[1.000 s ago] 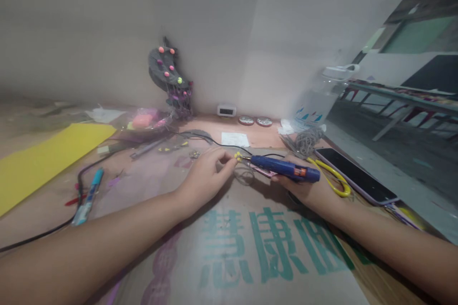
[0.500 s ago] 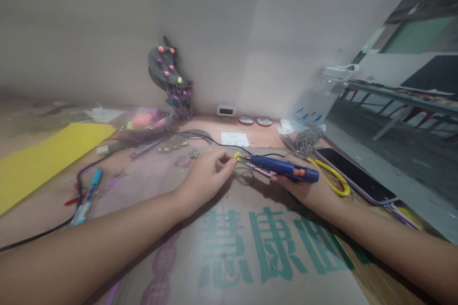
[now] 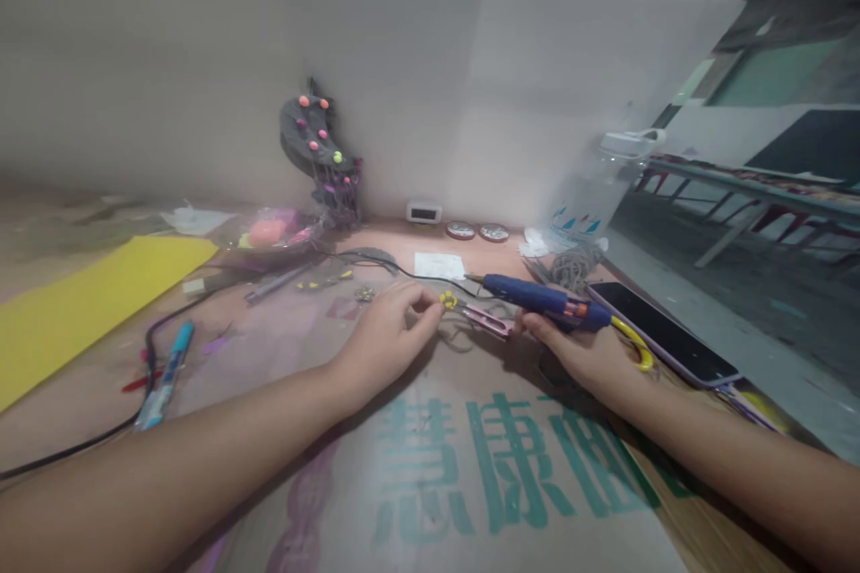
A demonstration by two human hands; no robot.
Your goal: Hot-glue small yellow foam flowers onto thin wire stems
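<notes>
Thumb and fingertips of my left hand (image 3: 388,327) are closed in a pinch on a small yellow flower-shaped piece (image 3: 449,298). My right hand (image 3: 583,347) grips a blue hot glue gun (image 3: 530,294) by its rear part. The gun's tip points left, just above and to the right of the yellow piece, apart from it. Below the gun lies a slim pink-handled tool (image 3: 489,320), its metal end close to the yellow piece; its exact kind is unclear. A loop of grey cord (image 3: 458,342) curls under the piece, on printed cardboard (image 3: 430,466).
A grey crescent ornament with coloured balls (image 3: 302,139) leans against the wall. To the right are a phone (image 3: 662,331), grey yarn (image 3: 572,267) and a clear bottle (image 3: 595,188). Yellow sheet (image 3: 100,304), blue marker (image 3: 167,367) and black cable (image 3: 149,349) lie left.
The glue gun's tip has moved up and right, away from the yellow piece, with my right hand. More of the pink-handled tool shows now. My left hand stays nearly still.
</notes>
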